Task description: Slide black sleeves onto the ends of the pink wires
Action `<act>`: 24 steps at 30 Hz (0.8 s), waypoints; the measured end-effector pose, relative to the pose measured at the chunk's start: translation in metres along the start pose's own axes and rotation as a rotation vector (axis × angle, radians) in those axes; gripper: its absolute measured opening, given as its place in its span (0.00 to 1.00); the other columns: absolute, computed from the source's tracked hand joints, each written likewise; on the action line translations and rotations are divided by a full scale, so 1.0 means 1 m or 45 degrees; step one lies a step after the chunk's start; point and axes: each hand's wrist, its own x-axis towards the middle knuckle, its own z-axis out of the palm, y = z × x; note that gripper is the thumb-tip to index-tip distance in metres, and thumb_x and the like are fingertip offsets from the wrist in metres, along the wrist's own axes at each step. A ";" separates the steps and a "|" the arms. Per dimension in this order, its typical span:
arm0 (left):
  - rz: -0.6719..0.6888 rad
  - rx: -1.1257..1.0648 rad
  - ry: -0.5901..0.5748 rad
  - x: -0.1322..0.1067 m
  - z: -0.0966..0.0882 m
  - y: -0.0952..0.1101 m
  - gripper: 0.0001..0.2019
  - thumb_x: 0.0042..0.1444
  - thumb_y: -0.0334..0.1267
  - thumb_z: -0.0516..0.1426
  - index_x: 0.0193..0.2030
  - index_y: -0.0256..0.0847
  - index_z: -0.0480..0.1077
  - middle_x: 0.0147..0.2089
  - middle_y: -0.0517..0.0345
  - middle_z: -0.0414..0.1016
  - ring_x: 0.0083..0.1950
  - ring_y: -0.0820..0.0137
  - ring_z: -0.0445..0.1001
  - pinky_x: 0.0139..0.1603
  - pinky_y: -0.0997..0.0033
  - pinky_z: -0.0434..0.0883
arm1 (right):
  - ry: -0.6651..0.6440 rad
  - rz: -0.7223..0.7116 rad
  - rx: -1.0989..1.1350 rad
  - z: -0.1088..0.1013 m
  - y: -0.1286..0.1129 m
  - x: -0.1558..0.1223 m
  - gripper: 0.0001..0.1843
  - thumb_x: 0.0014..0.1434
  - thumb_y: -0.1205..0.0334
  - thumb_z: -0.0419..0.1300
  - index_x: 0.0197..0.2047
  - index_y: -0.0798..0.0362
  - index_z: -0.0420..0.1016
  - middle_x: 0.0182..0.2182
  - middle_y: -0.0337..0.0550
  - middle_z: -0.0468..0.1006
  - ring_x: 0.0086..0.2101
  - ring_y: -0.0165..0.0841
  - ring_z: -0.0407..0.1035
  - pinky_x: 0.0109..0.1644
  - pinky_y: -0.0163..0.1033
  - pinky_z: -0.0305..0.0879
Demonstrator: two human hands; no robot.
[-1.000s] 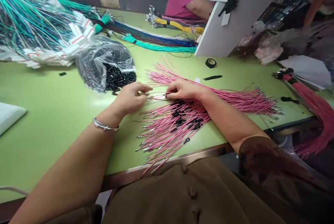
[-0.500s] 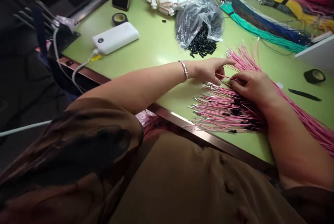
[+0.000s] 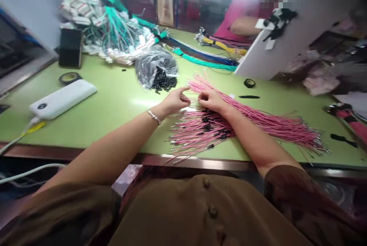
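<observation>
My left hand [image 3: 174,101], with a bracelet at the wrist, has its lower fingers curled on a thin pink wire while its index finger points out. Opposite it, my right hand [image 3: 212,101] pinches the wire, its fingertips partly hidden. Thin strands span the small gap between both hands. Beneath and in front lies a spread of pink wires [image 3: 195,127] with black sleeves [image 3: 207,123] on them. A long bundle of pink wires [image 3: 263,122] with metal ends runs behind and under my right forearm. Just beyond my left hand, small black pieces [image 3: 164,81] spill from a clear plastic bag [image 3: 146,66].
On the left are a white power bank [image 3: 64,99] with a cable, a tape roll [image 3: 70,78] and a phone [image 3: 70,47]. White connectors with teal wires [image 3: 114,34] are heaped behind. Another tape roll [image 3: 249,83] lies right, near a white partition [image 3: 260,55]. A person in pink [image 3: 233,16] is beyond.
The view has swung right and up, showing more of the table's right side and a person beyond. Both hands stay close together over the pink wires.
</observation>
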 end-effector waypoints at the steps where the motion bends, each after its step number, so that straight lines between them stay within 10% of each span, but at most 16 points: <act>1: -0.017 -0.022 0.010 0.003 0.000 0.000 0.44 0.43 0.26 0.64 0.69 0.31 0.57 0.39 0.48 0.80 0.43 0.64 0.79 0.44 0.69 0.73 | 0.016 0.008 0.030 0.000 0.002 0.002 0.05 0.47 0.64 0.57 0.28 0.56 0.72 0.24 0.38 0.72 0.26 0.27 0.62 0.33 0.35 0.60; 11: 0.087 0.161 0.097 0.009 0.009 -0.010 0.35 0.45 0.33 0.62 0.63 0.35 0.67 0.32 0.58 0.78 0.34 0.70 0.76 0.48 0.67 0.73 | -0.102 0.033 0.160 -0.009 0.001 0.001 0.07 0.47 0.64 0.57 0.29 0.57 0.73 0.25 0.38 0.72 0.28 0.27 0.64 0.36 0.34 0.60; 19: 0.132 0.271 0.012 -0.002 0.005 -0.008 0.43 0.45 0.35 0.60 0.71 0.38 0.55 0.32 0.60 0.78 0.33 0.69 0.76 0.43 0.69 0.73 | -0.462 0.121 -0.115 -0.047 0.010 -0.003 0.03 0.44 0.68 0.59 0.26 0.56 0.73 0.21 0.34 0.68 0.24 0.26 0.60 0.30 0.35 0.54; 24: -0.003 0.264 -0.080 -0.012 -0.004 0.005 0.46 0.44 0.31 0.61 0.72 0.38 0.52 0.32 0.59 0.80 0.32 0.68 0.77 0.37 0.71 0.73 | -0.229 0.150 0.231 -0.047 0.009 -0.001 0.06 0.49 0.62 0.61 0.27 0.56 0.73 0.22 0.36 0.69 0.24 0.25 0.60 0.29 0.35 0.55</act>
